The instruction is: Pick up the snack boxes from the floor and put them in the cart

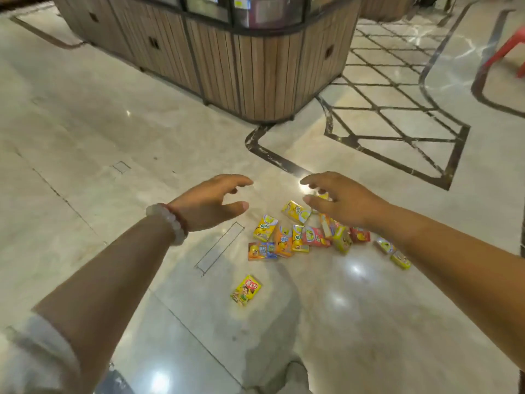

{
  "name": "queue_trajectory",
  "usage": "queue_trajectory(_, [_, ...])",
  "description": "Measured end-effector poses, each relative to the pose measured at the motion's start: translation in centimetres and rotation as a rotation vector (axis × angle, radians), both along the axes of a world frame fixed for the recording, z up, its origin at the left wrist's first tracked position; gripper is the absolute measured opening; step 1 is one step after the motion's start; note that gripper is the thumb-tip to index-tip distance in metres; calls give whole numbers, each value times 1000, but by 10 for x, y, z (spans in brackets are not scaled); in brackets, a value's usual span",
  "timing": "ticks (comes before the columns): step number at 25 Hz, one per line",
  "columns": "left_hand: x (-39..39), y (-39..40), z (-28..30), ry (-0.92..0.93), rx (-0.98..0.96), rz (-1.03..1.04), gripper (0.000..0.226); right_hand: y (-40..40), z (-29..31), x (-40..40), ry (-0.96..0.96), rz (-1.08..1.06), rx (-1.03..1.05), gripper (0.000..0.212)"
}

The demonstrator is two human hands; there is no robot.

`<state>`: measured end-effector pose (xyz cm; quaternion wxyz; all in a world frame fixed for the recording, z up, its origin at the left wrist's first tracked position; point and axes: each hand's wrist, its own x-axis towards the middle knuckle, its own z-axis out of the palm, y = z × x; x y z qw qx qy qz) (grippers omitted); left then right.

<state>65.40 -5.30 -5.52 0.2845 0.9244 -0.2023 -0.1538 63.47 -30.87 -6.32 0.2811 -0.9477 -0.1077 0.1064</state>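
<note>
Head view: we hold our left hand (211, 201) and right hand (342, 201) spread and holding nothing above scattered snack boxes (298, 236) on the floor (99, 137)

Both arms reach out in front. The left hand (211, 201) and right hand (342, 201) are spread wide, holding nothing.

Snack boxes (298, 237): right-side ones partly hidden behind right hand (341, 203); print too small to read. Wooden counter (227, 61), red chair (508, 49): cut off by frame edges.
</note>
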Motion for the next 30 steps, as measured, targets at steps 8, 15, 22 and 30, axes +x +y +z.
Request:
queue_trajectory(8, [100,29,-200,173,22,134,50,29,-200,126,183,25,-42,40])
queue_trajectory(15, [100,19,-541,419,82,281,54,26,-516,159,275,52,-87,37])
queue_trajectory(22, [83,35,-786,648,271,250,93,53,-734,183,193,229,-223,49])
queue_trajectory(30, [53,18,-807,510,333,367,100,71,-772,176,235,312,-444,59])
